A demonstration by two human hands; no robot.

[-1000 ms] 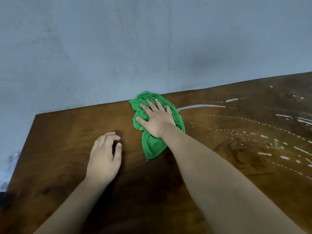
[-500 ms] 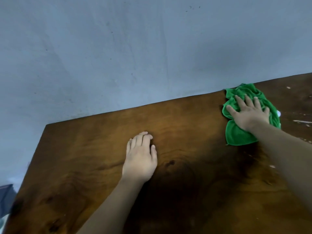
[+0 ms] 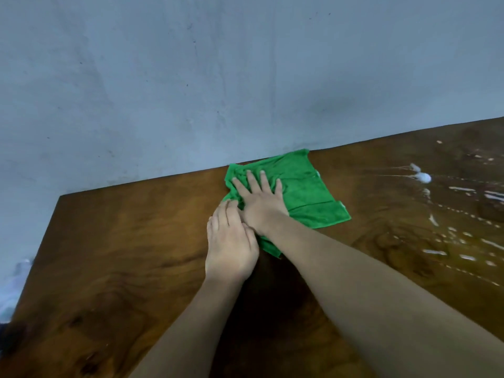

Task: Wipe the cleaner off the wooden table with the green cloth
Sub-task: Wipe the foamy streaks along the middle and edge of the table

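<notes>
Indoor room, prob. home: wooden worktop (image 3: pixel 109 268) set against bare blue-grey painted wall (image 3: pixel 191 77); exact type unclear.

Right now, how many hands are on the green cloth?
2. The right hand presses flat on the left half of the green cloth; the left hand touches its near-left edge.

Dim, cool, even light, no glare on the grey wall (image 3: pixel 163 91). Soft dark shadow at lower centre of the wooden table (image 3: pixel 122 255). Cleaner (image 3: pixel 421 177) streaks at the right edge glint, slightly blurred. Wide-angle bending at the edges.
</notes>
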